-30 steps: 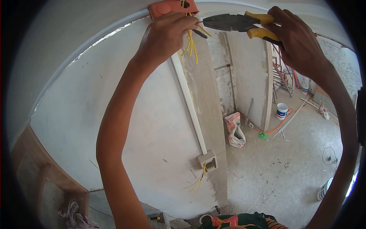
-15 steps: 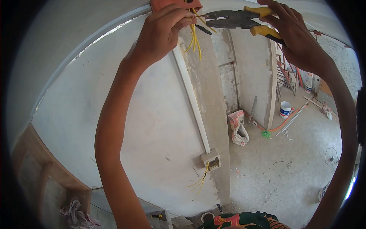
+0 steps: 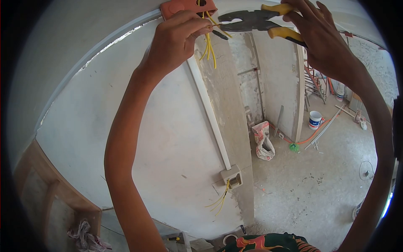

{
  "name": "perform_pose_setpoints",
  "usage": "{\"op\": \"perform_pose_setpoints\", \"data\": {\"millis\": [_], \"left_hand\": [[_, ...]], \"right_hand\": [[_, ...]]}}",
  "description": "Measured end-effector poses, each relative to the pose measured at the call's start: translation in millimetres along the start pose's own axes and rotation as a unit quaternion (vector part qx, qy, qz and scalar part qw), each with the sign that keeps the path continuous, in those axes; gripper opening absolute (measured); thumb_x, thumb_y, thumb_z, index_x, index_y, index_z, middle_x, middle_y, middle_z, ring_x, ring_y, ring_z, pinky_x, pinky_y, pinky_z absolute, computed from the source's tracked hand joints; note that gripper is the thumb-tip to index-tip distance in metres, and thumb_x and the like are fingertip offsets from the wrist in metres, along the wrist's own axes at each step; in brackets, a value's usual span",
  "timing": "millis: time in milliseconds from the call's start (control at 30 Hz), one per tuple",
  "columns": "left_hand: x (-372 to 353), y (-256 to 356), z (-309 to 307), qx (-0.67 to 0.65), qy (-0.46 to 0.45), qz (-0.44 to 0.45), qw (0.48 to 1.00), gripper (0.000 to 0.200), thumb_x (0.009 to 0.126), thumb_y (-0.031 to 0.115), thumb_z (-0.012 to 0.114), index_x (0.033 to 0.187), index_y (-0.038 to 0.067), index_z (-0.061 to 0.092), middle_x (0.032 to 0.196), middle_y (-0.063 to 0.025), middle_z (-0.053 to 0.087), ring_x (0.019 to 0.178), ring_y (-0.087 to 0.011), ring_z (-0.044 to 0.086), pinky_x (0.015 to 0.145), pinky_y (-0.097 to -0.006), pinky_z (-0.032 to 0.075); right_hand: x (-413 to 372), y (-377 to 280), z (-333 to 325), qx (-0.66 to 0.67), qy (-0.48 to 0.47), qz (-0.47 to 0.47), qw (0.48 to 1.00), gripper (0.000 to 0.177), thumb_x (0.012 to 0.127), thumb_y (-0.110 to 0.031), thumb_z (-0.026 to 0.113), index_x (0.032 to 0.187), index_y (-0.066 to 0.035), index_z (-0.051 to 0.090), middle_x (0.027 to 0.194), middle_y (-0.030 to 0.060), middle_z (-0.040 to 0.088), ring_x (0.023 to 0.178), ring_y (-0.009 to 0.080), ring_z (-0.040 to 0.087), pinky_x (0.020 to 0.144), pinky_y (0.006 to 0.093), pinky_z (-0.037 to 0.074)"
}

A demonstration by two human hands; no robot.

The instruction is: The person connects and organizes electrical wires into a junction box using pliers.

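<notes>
High in the view, my left hand (image 3: pixel 176 44) pinches a thin wire (image 3: pixel 214 26) whose bare copper end sticks out toward the right. My right hand (image 3: pixel 321 38) grips combination pliers (image 3: pixel 254 21) by their yellow-and-black handles. The plier jaws are parted and point left, with the tips right at the copper end. Behind my left fingers is an orange junction box (image 3: pixel 176 6) on the wall. Several yellow wires (image 3: pixel 208 52) hang down from it, beside a black-wrapped wire end (image 3: pixel 220 35).
White trunking (image 3: pixel 210 113) runs down the wall to a lower box (image 3: pixel 234 176) with loose yellow wires (image 3: pixel 220 201). On the floor are an open sack (image 3: pixel 263 145), a white-and-blue bucket (image 3: pixel 315 120), an orange hose (image 3: pixel 304 142) and thin strips (image 3: pixel 323 134). A wooden frame (image 3: pixel 71 189) stands at lower left.
The pliers have shifted slightly left and their jaws have spread a bit wider around the wire's end. My left hand stays pinched, slightly lower in view.
</notes>
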State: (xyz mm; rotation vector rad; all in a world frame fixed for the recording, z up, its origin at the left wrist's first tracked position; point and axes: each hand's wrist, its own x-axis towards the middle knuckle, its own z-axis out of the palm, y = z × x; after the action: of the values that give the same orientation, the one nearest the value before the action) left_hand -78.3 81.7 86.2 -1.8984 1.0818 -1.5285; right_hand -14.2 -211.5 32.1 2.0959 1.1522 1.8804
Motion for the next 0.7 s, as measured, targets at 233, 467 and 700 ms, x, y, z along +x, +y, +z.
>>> {"op": "perform_pose_setpoints", "data": {"millis": [233,467,700], "left_hand": [[0.0,1.1,-1.9,-0.008,0.027,-0.022,0.999,0.013,0.082,0.001,0.069,0.095,0.001,0.068,0.092,-0.0075,0.07,0.081,-0.0213,0.067,0.066,-0.0305,0.054],[2.9,0.1,3.8,-0.016,0.039,-0.043,0.998,0.015,0.083,-0.006,0.063,0.095,0.001,0.067,0.093,-0.008,0.072,0.078,-0.0214,0.069,0.069,-0.0296,0.056],[16.3,9.6,6.9,0.004,0.047,-0.116,0.992,0.02,0.083,-0.011,0.055,0.097,-0.003,0.065,0.088,-0.0101,0.072,0.077,-0.0197,0.07,0.072,-0.0288,0.057]], "right_hand": [[12.2,15.2,-0.5,-0.026,0.003,-0.059,0.998,0.026,0.076,-0.001,0.061,0.1,0.007,0.061,0.113,0.0159,0.044,0.112,0.0275,0.042,0.091,0.0421,0.037],[18.6,8.9,-13.7,0.011,-0.103,0.015,0.995,0.01,0.075,-0.003,0.064,0.08,0.005,0.066,0.095,0.0142,0.048,0.089,0.0244,0.049,0.078,0.0367,0.043],[-3.7,-8.6,-7.8,-0.024,-0.047,0.053,0.997,0.017,0.079,-0.005,0.064,0.089,0.008,0.064,0.11,0.0193,0.049,0.1,0.0285,0.05,0.087,0.0414,0.044]]}}
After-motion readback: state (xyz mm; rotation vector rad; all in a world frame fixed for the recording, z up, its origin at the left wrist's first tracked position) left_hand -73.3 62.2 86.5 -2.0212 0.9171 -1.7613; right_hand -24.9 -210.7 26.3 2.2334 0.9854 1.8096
